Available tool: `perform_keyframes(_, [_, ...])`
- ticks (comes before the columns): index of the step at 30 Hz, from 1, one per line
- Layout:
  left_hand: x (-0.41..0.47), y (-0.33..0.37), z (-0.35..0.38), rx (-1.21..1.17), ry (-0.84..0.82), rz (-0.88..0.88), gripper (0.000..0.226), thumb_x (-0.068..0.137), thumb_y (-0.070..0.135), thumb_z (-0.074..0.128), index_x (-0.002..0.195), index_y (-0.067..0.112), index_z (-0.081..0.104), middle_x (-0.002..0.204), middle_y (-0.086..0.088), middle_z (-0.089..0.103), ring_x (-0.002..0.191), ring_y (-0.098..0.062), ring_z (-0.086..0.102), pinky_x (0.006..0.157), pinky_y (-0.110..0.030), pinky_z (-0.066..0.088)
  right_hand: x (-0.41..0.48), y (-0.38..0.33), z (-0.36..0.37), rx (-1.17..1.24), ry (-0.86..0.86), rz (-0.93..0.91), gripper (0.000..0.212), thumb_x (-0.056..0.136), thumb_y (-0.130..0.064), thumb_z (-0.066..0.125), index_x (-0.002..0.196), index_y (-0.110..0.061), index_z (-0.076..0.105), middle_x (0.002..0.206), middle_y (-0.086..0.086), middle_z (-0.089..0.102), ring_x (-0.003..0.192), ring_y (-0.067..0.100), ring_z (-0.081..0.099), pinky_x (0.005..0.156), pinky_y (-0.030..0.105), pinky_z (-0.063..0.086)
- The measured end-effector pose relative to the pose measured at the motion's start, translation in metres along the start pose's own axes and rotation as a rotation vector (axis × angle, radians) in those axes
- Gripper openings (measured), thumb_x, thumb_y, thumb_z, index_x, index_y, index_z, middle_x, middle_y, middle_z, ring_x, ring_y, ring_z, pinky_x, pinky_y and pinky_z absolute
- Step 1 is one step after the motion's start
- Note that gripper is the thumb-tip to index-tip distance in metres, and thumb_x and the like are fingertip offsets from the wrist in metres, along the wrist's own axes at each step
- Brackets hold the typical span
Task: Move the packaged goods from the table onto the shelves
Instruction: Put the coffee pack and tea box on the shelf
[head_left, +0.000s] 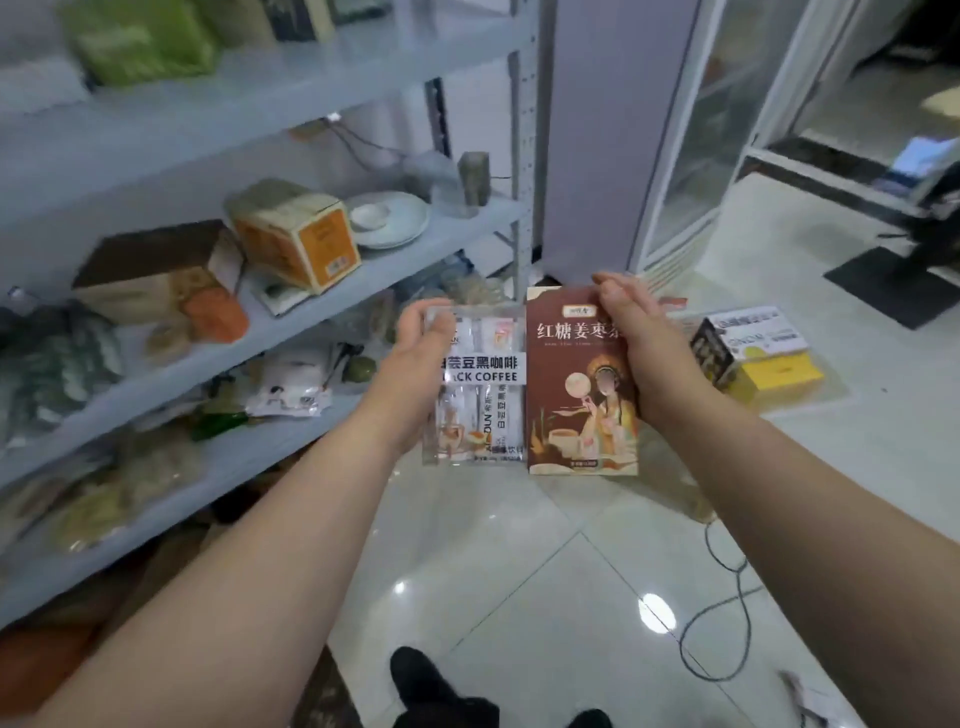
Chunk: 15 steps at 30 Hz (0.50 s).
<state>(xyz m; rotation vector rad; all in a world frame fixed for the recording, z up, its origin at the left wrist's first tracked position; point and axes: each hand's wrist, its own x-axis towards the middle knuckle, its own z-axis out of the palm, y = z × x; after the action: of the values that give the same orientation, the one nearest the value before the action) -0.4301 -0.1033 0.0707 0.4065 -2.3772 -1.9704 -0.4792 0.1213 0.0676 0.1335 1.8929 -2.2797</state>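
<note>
Coffee pouch (483, 376) gripped by left hand (418, 358), tea box (571, 364) by right hand (647, 348) — side by side

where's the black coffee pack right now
Head view, centre: the black coffee pack is held in the left hand, right beside the brown tea package that the right hand holds, in front of the grey shelves.

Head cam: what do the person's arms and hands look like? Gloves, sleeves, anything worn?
Left hand and right hand are bare, with no gloves and no rings visible. Both forearms are bare to the frame edge: no sleeves, watch, bands, cables or markings in view.
</note>
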Motion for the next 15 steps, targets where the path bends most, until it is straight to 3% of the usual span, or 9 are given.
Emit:
perform_keyframes(3, [-0.023,-0.015,-0.064,-0.057,0.148,-0.037,0.024,0.097,0.061,0.042,0.110,0.047,0.056,0.106,0.003,0.071,0.100,-0.019,0.069,0.089,-0.041,0.056,-0.003,0.009,0.067,-0.028,-0.138,0.027,0.032,0.095,-0.044,0.064,0.126,-0.035,0.061,0.109,0.005,0.075,0.088,0.023,0.075,0.071,0.037,0.059])
perform_keyframes(6, [-0.050,-0.024,-0.139,-0.088,0.279,-0.069,0.042,0.080,0.076,0.044,0.109,0.050,0.058,0.110,0.000,0.071,0.106,-0.027,0.068,0.097,-0.055,0.052,-0.015,0.015,0.148,-0.037,-0.258,0.034,0.031,0.096,-0.042,0.063,0.126,-0.034,0.060,0.116,0.008,0.072,0.091,0.023,0.074,0.069,0.033,0.060])
perform_keyframes(8, [-0.070,-0.030,-0.192,-0.116,0.375,-0.063,0.041,0.080,0.074,0.046,0.109,0.047,0.058,0.103,0.000,0.073,0.101,-0.029,0.070,0.092,-0.057,0.055,-0.026,0.019,0.209,-0.060,-0.343,0.032,0.033,0.096,-0.043,0.064,0.127,-0.033,0.060,0.117,0.009,0.072,0.093,0.025,0.074,0.075,0.038,0.061])
perform_keyframes(10, [-0.089,-0.036,-0.249,-0.178,0.458,-0.037,0.029,0.096,0.060,0.045,0.113,0.040,0.057,0.090,0.002,0.075,0.089,-0.026,0.073,0.083,-0.055,0.060,-0.039,0.025,0.273,-0.081,-0.420,0.025,0.034,0.095,-0.045,0.065,0.126,-0.034,0.060,0.112,0.007,0.074,0.094,0.025,0.075,0.079,0.042,0.061])
perform_keyframes(12, [-0.110,-0.039,-0.307,-0.260,0.529,-0.009,0.025,0.105,0.047,0.042,0.121,0.031,0.054,0.078,0.003,0.074,0.077,-0.022,0.074,0.069,-0.045,0.063,-0.054,0.029,0.340,-0.078,-0.493,0.013,0.032,0.095,-0.044,0.065,0.125,-0.033,0.060,0.105,0.005,0.075,0.088,0.022,0.075,0.073,0.037,0.059])
perform_keyframes(15, [-0.146,-0.045,-0.388,-0.309,0.642,0.017,0.021,0.106,0.042,0.043,0.120,0.030,0.052,0.076,0.001,0.072,0.074,-0.022,0.073,0.064,-0.041,0.061,-0.084,0.035,0.434,-0.093,-0.629,0.000,0.031,0.097,-0.043,0.062,0.127,-0.034,0.058,0.100,0.003,0.075,0.081,0.019,0.076,0.060,0.029,0.058])
